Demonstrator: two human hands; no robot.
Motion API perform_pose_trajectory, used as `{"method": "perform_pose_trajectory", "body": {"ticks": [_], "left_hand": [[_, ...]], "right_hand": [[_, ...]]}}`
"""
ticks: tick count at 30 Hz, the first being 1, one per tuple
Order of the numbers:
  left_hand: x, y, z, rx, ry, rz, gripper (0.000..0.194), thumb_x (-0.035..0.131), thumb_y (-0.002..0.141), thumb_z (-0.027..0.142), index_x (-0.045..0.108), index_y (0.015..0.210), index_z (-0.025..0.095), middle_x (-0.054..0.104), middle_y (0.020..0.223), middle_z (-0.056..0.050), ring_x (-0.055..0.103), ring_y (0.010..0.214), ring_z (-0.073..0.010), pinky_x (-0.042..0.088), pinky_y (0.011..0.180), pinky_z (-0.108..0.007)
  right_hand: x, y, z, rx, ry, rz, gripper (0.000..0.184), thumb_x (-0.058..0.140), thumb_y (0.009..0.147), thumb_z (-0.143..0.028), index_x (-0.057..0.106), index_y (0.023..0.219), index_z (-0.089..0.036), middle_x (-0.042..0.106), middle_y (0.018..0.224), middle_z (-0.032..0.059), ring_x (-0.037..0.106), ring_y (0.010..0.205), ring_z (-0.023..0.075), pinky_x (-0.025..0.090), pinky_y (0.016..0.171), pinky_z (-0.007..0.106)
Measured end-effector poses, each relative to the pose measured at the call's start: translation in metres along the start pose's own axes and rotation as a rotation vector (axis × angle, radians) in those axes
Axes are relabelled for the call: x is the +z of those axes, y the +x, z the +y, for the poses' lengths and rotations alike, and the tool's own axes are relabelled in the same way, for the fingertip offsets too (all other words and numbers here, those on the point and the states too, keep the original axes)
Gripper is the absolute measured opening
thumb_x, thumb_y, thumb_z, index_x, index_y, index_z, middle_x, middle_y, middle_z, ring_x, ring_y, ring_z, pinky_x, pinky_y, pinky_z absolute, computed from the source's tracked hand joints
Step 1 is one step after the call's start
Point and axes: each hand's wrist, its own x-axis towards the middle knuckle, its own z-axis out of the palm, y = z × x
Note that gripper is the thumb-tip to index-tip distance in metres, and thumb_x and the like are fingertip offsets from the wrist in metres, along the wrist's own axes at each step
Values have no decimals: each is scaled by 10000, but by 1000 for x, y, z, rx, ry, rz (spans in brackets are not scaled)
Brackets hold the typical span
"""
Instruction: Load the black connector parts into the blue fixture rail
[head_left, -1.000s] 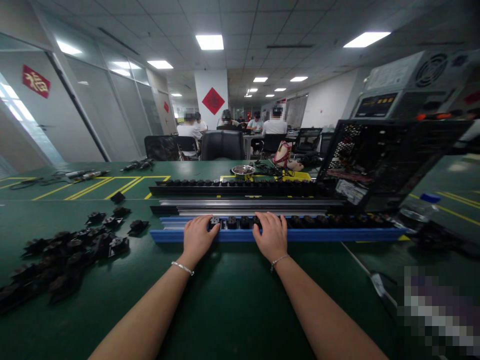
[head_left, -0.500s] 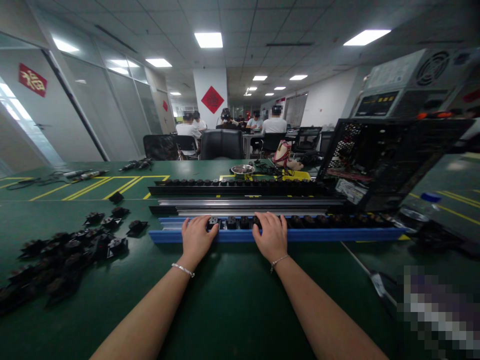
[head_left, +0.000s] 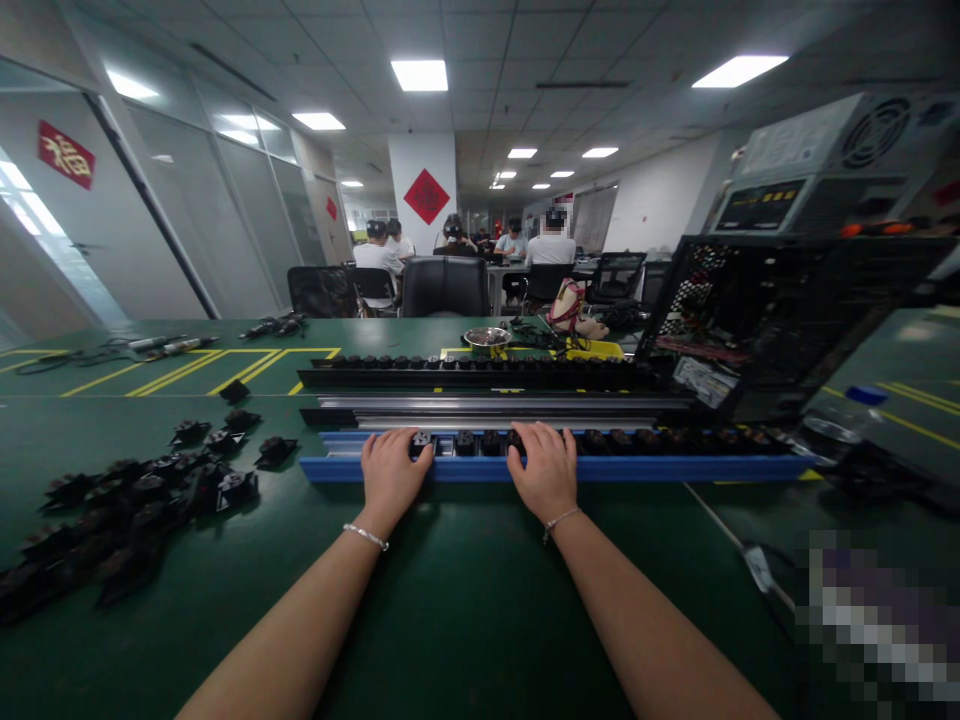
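Observation:
A long blue rail (head_left: 675, 467) lies across the green table in front of me, with a row of small black parts (head_left: 652, 438) seated in its channel. My left hand (head_left: 390, 473) rests on the rail's left part, its fingers bent over the channel beside a black part (head_left: 420, 440). My right hand (head_left: 545, 467) lies on the rail a little to the right, fingers curled down over the row. What the fingertips press or pinch is hidden. A metal bracelet circles each wrist.
Behind the blue rail lie a silver rail (head_left: 495, 408) and a black rail of parts (head_left: 465, 372). Loose black parts (head_left: 142, 500) are heaped at the left. An open computer case (head_left: 780, 320) stands at the right, a bottle (head_left: 832, 425) beside it. People sit at far desks.
Both hands stay on the blue rail; the left hand has edged slightly leftward and the view has shifted a little.

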Motion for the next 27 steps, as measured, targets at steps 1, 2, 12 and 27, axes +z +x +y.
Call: {"method": "perform_pose_trajectory", "body": {"ticks": [1, 2, 12, 27], "left_hand": [[0, 0, 0, 2, 6, 2, 301, 504, 807, 395, 640, 1038, 258, 668, 1111, -49, 550, 1093, -226, 255, 1058, -417], [0, 0, 0, 3, 13, 5, 304, 502, 808, 398, 640, 1040, 257, 668, 1111, -49, 549, 1094, -228, 255, 1059, -418], [0, -2, -4, 2, 46, 9, 385, 478, 813, 534, 666, 1057, 302, 640, 1190, -9, 452, 1209, -262, 247, 1058, -463], [-1, -2, -3, -8, 20, 15, 354, 474, 827, 504, 672, 1033, 294, 659, 1156, 0, 461, 1199, -252, 224, 1064, -464]], "right_hand": [[0, 0, 0, 0, 0, -1, 338, 454, 843, -300, 588, 1142, -218, 626, 1137, 70, 484, 1133, 230, 165, 1076, 453], [0, 0, 0, 0, 0, -2, 339, 453, 844, -299, 585, 1145, -219, 625, 1139, 68, 483, 1134, 228, 164, 1076, 451], [0, -1, 0, 2, 10, -7, 346, 455, 844, -293, 579, 1158, -221, 627, 1142, 55, 477, 1149, 223, 162, 1079, 451], [0, -1, 0, 8, 25, -15, 345, 452, 848, -298, 578, 1160, -219, 628, 1145, 56, 478, 1148, 228, 155, 1079, 451]]}}
